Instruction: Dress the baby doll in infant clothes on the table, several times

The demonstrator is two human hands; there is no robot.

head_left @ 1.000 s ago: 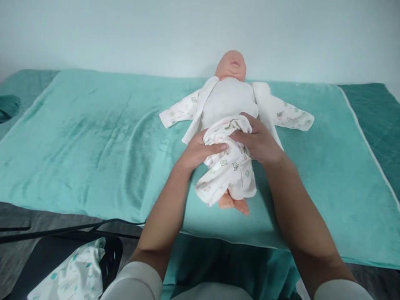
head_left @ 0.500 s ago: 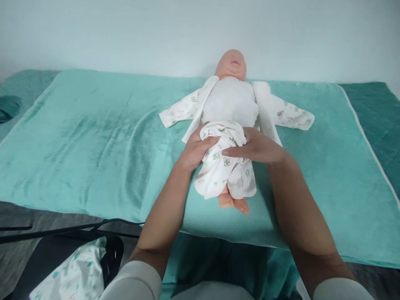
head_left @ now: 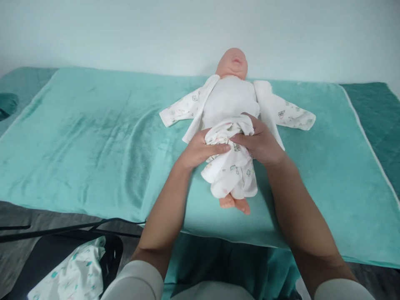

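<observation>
A baby doll (head_left: 231, 63) lies on its back, its white shirt (head_left: 229, 98) showing between the spread sides of an open printed jacket (head_left: 184, 109). Over its lower body are white printed baby pants (head_left: 239, 160), gathered into folds at the top. My left hand (head_left: 203, 149) grips the left side of the bunched cloth, thumb on top and fingers hidden beneath. Opposite it, my right hand (head_left: 261, 139) is closed on the upper right edge, thumb pressed into the folds. Below the hanging cloth, the doll's bare feet (head_left: 234, 203) stick out.
A green plush cover (head_left: 93, 146) spreads over the table, with a darker green layer (head_left: 371, 108) at the right end. A pale wall (head_left: 125, 33) stands behind. At lower left, a printed white cloth (head_left: 78, 271) lies on a black chair (head_left: 37, 258).
Both hands have gathered the pants more tightly. My left thumb has slid right and down, my right hand has shifted up, and the cloth's lower left edge has risen and moved inward.
</observation>
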